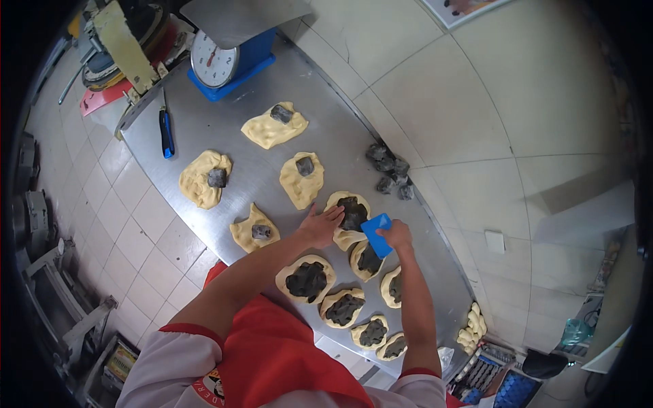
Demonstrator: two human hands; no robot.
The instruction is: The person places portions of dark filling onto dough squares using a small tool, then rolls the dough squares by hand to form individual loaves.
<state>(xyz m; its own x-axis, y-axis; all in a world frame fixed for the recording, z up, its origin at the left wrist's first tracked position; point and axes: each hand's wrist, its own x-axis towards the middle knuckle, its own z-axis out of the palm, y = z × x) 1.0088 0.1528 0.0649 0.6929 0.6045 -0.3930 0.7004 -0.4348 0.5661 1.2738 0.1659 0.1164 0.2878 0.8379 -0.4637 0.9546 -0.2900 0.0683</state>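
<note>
Dough piece (347, 238) with dark paste (352, 212) lies on the steel table (333, 139) in the head view, left hand (320, 226) flat against it, gripping nothing, right hand (398, 236) clasping a blue scraper (377, 234) at its edge. At least six other pieces (330, 273) appear spread; four bear unspread dark blocks (281, 113).

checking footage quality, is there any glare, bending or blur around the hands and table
In the head view, a pale sheen lies on the metal table, joints on the tiled wall bow, and the corners go black; the left hand and right hand look fairly sharp there.
</note>
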